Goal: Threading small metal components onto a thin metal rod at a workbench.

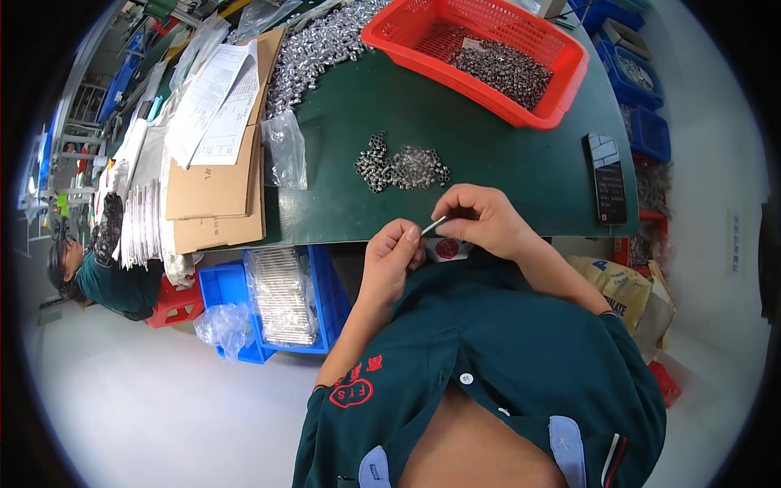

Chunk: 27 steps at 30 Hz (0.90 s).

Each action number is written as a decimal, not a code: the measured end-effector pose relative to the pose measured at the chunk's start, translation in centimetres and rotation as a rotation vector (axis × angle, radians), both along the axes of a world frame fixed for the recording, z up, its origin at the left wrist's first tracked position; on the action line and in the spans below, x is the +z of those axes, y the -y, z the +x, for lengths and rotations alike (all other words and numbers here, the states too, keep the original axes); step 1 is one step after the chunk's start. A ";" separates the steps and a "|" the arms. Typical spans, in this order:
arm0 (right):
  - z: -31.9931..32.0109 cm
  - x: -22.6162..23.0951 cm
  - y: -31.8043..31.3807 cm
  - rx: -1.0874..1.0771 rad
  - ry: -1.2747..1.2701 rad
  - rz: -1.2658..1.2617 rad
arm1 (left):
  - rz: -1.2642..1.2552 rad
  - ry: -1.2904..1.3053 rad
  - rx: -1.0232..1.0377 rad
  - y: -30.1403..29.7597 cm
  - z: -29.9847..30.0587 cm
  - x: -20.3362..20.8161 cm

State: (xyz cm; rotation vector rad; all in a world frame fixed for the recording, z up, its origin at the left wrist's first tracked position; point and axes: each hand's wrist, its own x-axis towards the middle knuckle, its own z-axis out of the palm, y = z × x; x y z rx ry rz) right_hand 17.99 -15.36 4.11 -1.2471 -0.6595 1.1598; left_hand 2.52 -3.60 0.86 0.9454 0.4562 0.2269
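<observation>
Near the table's front edge, a thin metal rod point(434, 225) spans the gap between my two hands. My left hand point(394, 254) is closed with thumb and fingers on the rod's lower end. My right hand point(488, 220) pinches around its upper end, fingers curled. Whether any small part sits inside the fingers cannot be seen. Just beyond my hands lie two touching heaps of small ring-shaped metal parts: a darker heap point(373, 165) on the left and a lighter heap point(417, 167) on the right.
A red perforated basket point(561, 85) of small metal parts stands on the green table point(325, 215). Shiny parts point(325, 45) spread far left, beside cardboard point(207, 191) and papers point(213, 102). A phone point(606, 179) lies right. Below sits a blue bin point(329, 293); another person point(114, 281) sits left.
</observation>
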 end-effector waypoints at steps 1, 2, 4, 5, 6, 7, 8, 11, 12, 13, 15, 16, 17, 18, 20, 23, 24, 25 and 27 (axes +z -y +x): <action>0.0 -0.5 0.1 0.004 0.002 0.000 | 0.000 0.002 0.004 0.1 0.1 0.1; 0.1 -1.1 0.2 -0.003 0.278 0.051 | 0.009 -0.019 0.035 0.1 0.2 0.1; 0.5 -1.2 0.5 -0.082 0.642 0.052 | 0.019 -0.035 0.100 0.1 0.2 0.0; 0.8 -1.1 0.6 -0.155 0.730 0.001 | 0.020 -0.031 0.134 -0.1 0.2 -0.2; 1.3 -1.4 0.5 -0.215 0.884 -0.045 | 0.020 -0.019 0.151 -0.3 0.1 -0.4; 1.6 -1.6 0.3 -0.215 0.885 -0.046 | 0.019 -0.018 0.150 -0.4 0.0 -0.4; 1.9 -1.9 0.1 -0.243 1.000 -0.024 | 0.009 -0.008 0.167 -0.4 0.0 -0.4; 1.9 -2.3 -0.6 -0.257 1.184 0.027 | -0.011 0.003 0.179 -0.4 0.1 -0.4; 1.9 -2.4 -0.9 -0.243 1.252 0.058 | -0.018 0.002 0.177 -0.4 0.2 -0.4; 1.9 -2.6 -1.0 -0.242 1.252 0.060 | -0.016 0.002 0.179 -0.3 0.2 -0.4; 1.9 -2.8 -1.3 -0.214 1.288 0.034 | -0.021 0.001 0.183 -0.2 0.1 -0.3; 1.9 -2.9 -1.3 -0.212 1.286 0.037 | -0.020 -0.001 0.187 -0.2 0.0 -0.3; 2.0 -3.0 -1.2 -0.196 1.299 0.042 | -0.015 -0.004 0.189 -0.2 -0.1 -0.3; 2.1 -3.1 -1.1 -0.181 1.312 0.045 | -0.010 -0.008 0.191 -0.2 -0.1 -0.2; 2.1 -2.9 -0.9 -0.180 1.315 0.044 | -0.005 -0.003 0.184 -0.2 0.0 -0.3; 1.9 -2.5 -0.6 -0.184 1.157 0.048 | 0.034 -0.015 0.175 -0.1 0.2 -0.4; 1.8 -2.2 -0.4 -0.188 0.994 0.055 | 0.068 -0.033 0.175 0.0 0.3 -0.4; 1.6 -1.7 -0.2 -0.190 0.993 0.053 | 0.068 -0.034 0.172 0.1 0.4 -0.4; 1.4 -0.6 0.0 -0.133 0.333 -0.053 | 0.132 -0.032 0.148 0.2 0.4 -0.4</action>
